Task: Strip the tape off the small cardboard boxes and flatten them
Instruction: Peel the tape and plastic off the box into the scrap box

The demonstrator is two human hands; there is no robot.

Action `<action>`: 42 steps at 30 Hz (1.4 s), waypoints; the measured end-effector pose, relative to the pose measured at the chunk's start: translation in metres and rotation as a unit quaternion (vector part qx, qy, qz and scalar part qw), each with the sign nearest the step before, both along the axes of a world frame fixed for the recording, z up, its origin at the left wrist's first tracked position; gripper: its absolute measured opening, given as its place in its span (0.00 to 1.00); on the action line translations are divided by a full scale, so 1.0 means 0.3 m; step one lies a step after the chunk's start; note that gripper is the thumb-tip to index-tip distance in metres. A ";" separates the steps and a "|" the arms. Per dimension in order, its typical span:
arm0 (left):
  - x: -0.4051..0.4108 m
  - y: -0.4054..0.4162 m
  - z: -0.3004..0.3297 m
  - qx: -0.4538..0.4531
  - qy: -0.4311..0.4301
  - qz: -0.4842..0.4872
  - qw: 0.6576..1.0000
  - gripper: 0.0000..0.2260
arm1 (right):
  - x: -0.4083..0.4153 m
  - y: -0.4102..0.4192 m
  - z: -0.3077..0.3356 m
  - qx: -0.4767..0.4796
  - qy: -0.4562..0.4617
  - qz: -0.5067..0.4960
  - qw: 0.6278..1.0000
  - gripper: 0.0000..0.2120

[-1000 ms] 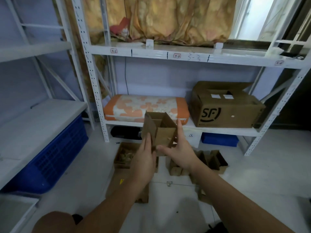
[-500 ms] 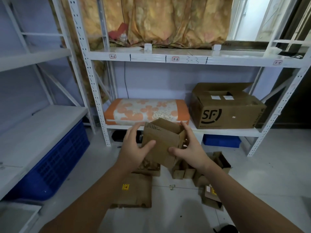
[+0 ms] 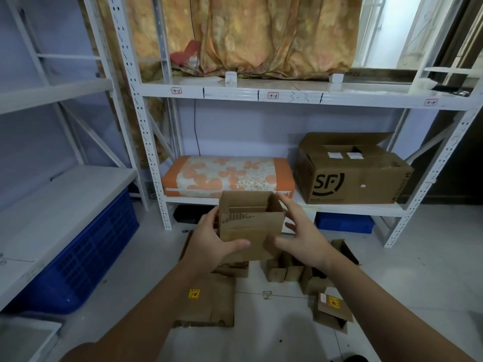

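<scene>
I hold a small brown cardboard box [image 3: 249, 226] upright at chest height, its top flaps open and a strip of clear tape across its front. My left hand [image 3: 209, 244] grips its left side, thumb across the lower front. My right hand [image 3: 300, 237] grips the right side, thumb on the lower front edge and fingers spread behind. On the floor below lie flattened cardboard [image 3: 209, 301] and several small open boxes [image 3: 295, 270].
A white metal shelf rack [image 3: 274, 94] stands ahead, bearing an orange flowered cushion [image 3: 227, 176] and a large SF carton [image 3: 350, 173]. A blue crate [image 3: 86, 252] sits under the left shelf. Another small box [image 3: 333, 312] lies on the floor at right.
The box has been turned from tilted to upright with its front toward me. Both hands shifted from under and behind it to its two sides. The view has dropped slightly.
</scene>
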State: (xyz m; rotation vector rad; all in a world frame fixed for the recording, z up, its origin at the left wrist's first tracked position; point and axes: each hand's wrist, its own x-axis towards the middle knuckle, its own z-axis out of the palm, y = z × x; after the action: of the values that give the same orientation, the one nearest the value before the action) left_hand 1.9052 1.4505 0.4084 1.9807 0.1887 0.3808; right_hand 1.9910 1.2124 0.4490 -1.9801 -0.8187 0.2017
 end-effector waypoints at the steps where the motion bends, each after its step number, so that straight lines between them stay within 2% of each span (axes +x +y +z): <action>1: 0.000 0.000 -0.004 0.015 -0.006 0.013 1.000 0.46 | -0.003 0.002 0.001 -0.033 -0.044 -0.009 0.998 0.47; 3: 0.004 0.000 -0.014 0.035 -0.013 0.028 0.999 0.47 | -0.010 0.011 0.002 -0.093 -0.109 -0.010 0.990 0.45; 5: 0.000 0.000 -0.020 0.038 -0.021 0.030 0.999 0.48 | -0.010 0.019 -0.004 -0.107 -0.128 -0.015 0.986 0.42; 10: -0.020 0.000 -0.009 -0.011 -0.040 0.048 0.998 0.45 | 0.011 0.010 -0.022 -0.047 -0.082 -0.064 0.993 0.38; 16: -0.021 -0.003 -0.001 -0.057 -0.049 0.065 0.995 0.46 | -0.027 0.027 -0.058 -0.039 0.016 -0.037 0.998 0.42; 21: -0.009 -0.028 0.011 -0.076 -0.049 0.066 0.994 0.42 | -0.055 0.059 -0.072 0.056 0.064 -0.009 0.996 0.30; 23: -0.007 -0.018 0.013 -0.075 -0.048 0.058 0.994 0.43 | -0.028 0.058 -0.069 0.057 0.052 -0.023 0.997 0.34; 25: -0.011 -0.012 0.022 -0.064 -0.048 0.045 0.996 0.42 | 0.007 0.042 -0.067 0.039 0.055 -0.034 0.997 0.42; 29: -0.022 -0.027 0.047 -0.026 -0.055 0.013 0.998 0.41 | 0.040 0.016 -0.057 -0.013 0.068 0.007 0.998 0.55; 32: -0.024 -0.045 0.055 -0.015 -0.057 -0.027 0.998 0.42 | 0.044 0.016 -0.061 0.012 0.061 0.040 0.997 0.56; 36: -0.020 -0.045 0.051 0.010 -0.035 -0.069 0.997 0.46 | 0.041 0.001 -0.099 0.056 0.064 0.006 0.996 0.49; 38: -0.024 -0.036 0.050 0.056 -0.015 -0.091 0.994 0.53 | 0.036 -0.002 -0.115 0.059 0.071 -0.018 0.996 0.47; 40: -0.030 -0.031 0.056 0.202 -0.037 -0.072 0.976 0.56 | 0.037 -0.003 -0.125 0.070 0.084 -0.043 0.993 0.46; 42: -0.032 -0.026 0.066 0.383 -0.122 -0.057 0.914 0.51 | 0.041 -0.005 -0.124 0.070 0.093 -0.053 0.992 0.46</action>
State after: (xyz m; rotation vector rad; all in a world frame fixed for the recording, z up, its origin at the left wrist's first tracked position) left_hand 1.8956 1.4427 0.4283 2.6661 -0.2854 0.6968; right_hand 2.0033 1.2108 0.4120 -1.8364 -0.5905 0.2561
